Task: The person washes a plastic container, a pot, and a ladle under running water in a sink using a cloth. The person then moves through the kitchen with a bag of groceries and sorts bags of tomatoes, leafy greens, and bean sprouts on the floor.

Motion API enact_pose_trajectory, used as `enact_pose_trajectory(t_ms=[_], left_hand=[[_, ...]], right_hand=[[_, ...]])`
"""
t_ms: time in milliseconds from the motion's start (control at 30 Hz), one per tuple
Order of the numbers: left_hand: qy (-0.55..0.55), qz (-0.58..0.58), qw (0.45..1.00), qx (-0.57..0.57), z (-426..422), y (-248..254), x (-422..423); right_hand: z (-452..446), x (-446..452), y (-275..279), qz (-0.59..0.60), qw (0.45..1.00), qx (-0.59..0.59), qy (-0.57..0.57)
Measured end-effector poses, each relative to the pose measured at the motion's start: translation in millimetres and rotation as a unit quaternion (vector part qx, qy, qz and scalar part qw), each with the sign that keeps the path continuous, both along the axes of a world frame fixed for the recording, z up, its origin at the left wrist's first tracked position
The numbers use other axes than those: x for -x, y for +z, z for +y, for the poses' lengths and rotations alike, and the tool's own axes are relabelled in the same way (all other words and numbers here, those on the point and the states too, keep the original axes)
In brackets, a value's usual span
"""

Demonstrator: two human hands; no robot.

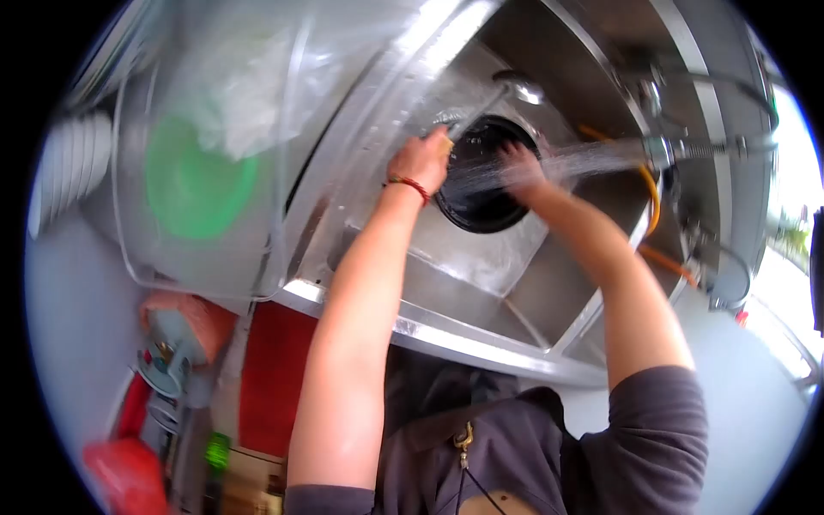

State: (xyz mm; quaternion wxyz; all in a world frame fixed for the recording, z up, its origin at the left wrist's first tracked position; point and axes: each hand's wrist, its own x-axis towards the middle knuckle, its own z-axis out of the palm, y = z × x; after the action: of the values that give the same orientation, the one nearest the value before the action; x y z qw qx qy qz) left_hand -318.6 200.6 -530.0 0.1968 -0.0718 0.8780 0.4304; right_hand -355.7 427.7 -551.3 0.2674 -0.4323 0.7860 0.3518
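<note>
The right hand (522, 167) reaches into a round black pan (493, 219), its fingers spread and released against the inside as far as the blur shows. The left hand (419, 161), with a red bracelet (411, 184) at its wrist, curls at the pan's left rim, where the handle of a metal ladle (527, 91) meets it; whether its fingers grasp the rim, that handle or both, I cannot tell.

The pan sits inside the steel sink (468, 266), well back from the front edge. A spray of water (592, 160) from the nozzle (659, 154) by the sink's right edge crosses the right wrist into the pan. The step in hand looks like rinsing and rubbing the pan's inside; the next move seems to call for a steady left hand while the right works around the wall under the water.

Near the nozzle hangs an orange hose (654, 197). Beyond the sink's left edge stands a clear plastic tub (206, 291), showing a green bowl (202, 206); farther left are stacked white bowls (73, 167).
</note>
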Motion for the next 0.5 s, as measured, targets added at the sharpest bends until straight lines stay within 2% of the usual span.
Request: enact_pose_trajectory(t_ms=[67, 100, 133, 167, 200, 233, 267, 333, 400, 433, 467, 500], left_hand=[[0.055, 0.012, 0.998, 0.017, 3, -2, -1], [0.076, 0.016, 0.997, 0.021, 8, -2, -5], [0.091, -0.008, 0.996, 0.020, 9, 2, -7], [0.093, -0.011, 0.995, 0.019, 8, 0, -10], [0.085, -0.012, 0.996, 0.018, 8, -1, -10], [0.078, -0.011, 0.997, 0.017, 6, -2, -6], [0.065, -0.024, 0.997, 0.015, 0, 4, -5], [0.051, -0.017, 0.999, 0.007, -12, 8, -4], [0.032, -0.018, 0.999, -0.026, -18, 7, -1], [0.036, -0.014, 0.999, -0.025, -18, 5, 0], [0.032, -0.015, 0.999, -0.003, -14, 5, -2], [0.024, -0.018, 0.999, 0.018, -12, 5, -5]], right_hand=[[-30, -25, 5, -0.141, 0.958, -0.115, -0.220], [-18, -35, -44, -0.213, 0.933, -0.043, -0.285], [-31, -38, -59, -0.292, 0.896, -0.011, -0.335], [-53, -42, -59, -0.294, 0.896, -0.014, -0.333], [-79, -39, -50, -0.309, 0.724, 0.189, -0.586], [-94, -30, -46, -0.284, 0.457, 0.369, -0.758], [-71, -5, -98, -0.271, 0.268, 0.454, -0.805], [-36, 8, -98, -0.181, 0.307, 0.601, -0.716], [-23, 8, -53, -0.137, 0.119, 0.701, -0.690], [-17, 16, -64, -0.148, -0.311, 0.631, -0.695], [-26, 14, -75, -0.121, -0.263, 0.667, -0.687], [-36, 21, -98, -0.030, -0.215, 0.660, -0.719]])
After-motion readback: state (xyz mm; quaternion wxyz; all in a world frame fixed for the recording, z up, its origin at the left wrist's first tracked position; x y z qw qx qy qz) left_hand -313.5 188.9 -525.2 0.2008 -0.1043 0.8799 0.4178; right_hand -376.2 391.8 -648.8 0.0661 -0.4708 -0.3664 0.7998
